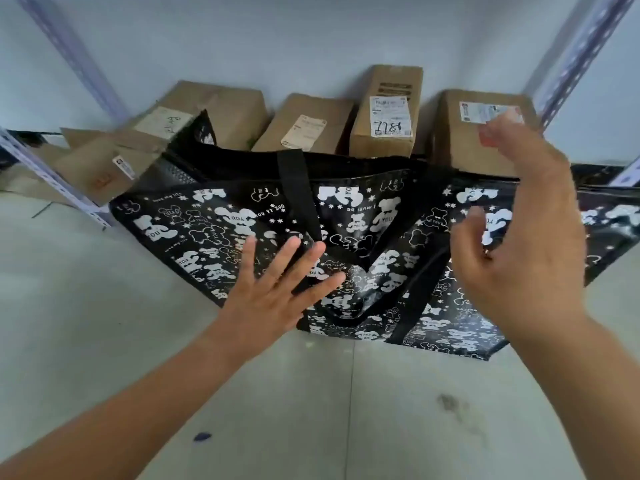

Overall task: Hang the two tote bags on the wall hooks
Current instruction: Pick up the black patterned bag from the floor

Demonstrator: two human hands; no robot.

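Note:
A black tote bag (214, 233) printed with white bears lies on the pale floor, its black straps (298, 188) draped across its face. A second bag of the same print (450, 327) overlaps it at the lower right. My left hand (273, 292) is spread flat with fingers apart over the left bag, near the strap; whether it touches is unclear. My right hand (526, 230) hovers above the right side of the bags, fingers loosely curled and holding nothing. No wall hooks are in view.
Several brown cardboard boxes (384, 112) stand against the pale wall behind the bags. Perforated metal shelf uprights rise at the left (69, 46) and right (585, 46). A flattened box (100, 168) lies at the left. A small blue spot (202, 436) marks the floor.

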